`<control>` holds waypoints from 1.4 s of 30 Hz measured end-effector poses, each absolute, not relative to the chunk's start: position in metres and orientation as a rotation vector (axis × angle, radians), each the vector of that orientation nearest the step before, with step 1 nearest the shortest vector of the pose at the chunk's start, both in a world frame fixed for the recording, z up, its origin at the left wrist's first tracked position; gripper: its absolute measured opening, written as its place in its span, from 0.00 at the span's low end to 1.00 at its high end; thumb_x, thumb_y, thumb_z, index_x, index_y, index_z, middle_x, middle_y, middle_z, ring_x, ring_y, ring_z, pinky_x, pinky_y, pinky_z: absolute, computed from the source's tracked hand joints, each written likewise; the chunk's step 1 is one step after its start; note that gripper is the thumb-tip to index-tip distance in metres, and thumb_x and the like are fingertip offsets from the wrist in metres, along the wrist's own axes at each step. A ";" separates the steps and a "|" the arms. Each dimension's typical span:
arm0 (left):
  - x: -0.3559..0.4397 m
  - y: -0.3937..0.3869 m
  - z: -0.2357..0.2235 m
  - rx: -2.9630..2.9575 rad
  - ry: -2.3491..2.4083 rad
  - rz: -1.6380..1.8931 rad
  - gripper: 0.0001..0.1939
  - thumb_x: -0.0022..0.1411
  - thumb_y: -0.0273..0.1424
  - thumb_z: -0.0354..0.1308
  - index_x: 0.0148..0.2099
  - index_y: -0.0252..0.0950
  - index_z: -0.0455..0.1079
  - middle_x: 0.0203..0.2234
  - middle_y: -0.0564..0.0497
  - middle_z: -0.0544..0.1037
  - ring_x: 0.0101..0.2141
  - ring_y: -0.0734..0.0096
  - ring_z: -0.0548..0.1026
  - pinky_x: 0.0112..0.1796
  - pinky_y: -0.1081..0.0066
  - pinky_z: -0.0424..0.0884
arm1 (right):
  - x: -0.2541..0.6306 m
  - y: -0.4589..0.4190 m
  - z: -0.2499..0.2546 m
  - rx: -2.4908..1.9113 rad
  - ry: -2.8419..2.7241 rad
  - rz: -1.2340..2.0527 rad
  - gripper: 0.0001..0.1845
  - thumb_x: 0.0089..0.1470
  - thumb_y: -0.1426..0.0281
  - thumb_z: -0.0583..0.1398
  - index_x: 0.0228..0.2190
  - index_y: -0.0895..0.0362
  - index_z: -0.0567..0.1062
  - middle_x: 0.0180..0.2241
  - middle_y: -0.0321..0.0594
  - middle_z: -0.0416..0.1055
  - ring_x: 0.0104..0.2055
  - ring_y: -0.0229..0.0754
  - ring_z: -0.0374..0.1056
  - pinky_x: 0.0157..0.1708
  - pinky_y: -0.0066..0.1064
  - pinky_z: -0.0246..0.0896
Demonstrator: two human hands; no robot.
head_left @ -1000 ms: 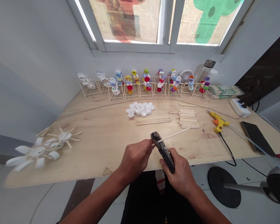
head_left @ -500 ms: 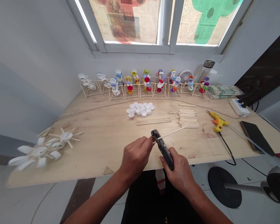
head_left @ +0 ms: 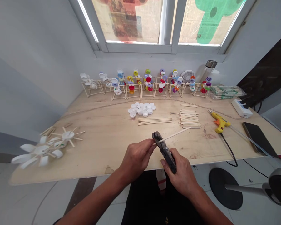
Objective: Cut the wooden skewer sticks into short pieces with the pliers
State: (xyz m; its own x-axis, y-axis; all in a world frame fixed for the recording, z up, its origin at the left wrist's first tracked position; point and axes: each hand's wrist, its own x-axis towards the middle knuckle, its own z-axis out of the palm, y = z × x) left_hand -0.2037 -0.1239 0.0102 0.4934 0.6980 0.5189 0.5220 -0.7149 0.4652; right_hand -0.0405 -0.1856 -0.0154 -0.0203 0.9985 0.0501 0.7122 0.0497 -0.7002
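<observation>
Near the table's front edge, my left hand (head_left: 137,157) pinches one end of a thin wooden stick (head_left: 176,133). The stick crosses the jaws of dark pliers (head_left: 164,149), and its long free part points right toward the stick pile. My right hand (head_left: 181,170) is wrapped around the handles of the pliers. Beyond my hands lies a row of long wooden sticks (head_left: 155,121), with a stack of shorter cut sticks (head_left: 189,118) to its right. White bottle caps (head_left: 142,109) are heaped behind the long row.
Small stick frames with coloured cap wheels (head_left: 148,84) line the wall. White wheels (head_left: 41,151) lie at the left. On the right are a yellow glue gun (head_left: 219,122), a phone (head_left: 258,139), a power strip (head_left: 241,108), bagged sticks (head_left: 227,92) and a bottle (head_left: 208,70).
The view has shifted slightly. My hands, the pliers and the stick hold nearly the same pose, with the stick still across the jaws.
</observation>
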 end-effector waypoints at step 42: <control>-0.202 -0.126 -0.001 2.696 1.259 1.083 0.09 0.61 0.26 0.46 0.41 0.32 0.66 0.18 0.53 0.67 0.20 0.75 0.66 0.22 0.76 0.59 | -0.044 -0.182 -0.013 -1.774 -1.805 0.664 0.09 0.53 0.63 0.51 0.25 0.53 0.59 0.18 0.31 0.63 0.19 0.38 0.61 0.21 0.26 0.47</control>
State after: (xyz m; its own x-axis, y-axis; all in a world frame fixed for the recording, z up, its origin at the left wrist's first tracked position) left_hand -0.2017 -0.1257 -0.0014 0.4503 0.6683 0.5921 0.6853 -0.6838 0.2506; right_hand -0.0438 -0.1818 -0.0130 -0.0081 0.9997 0.0251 0.7451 0.0228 -0.6666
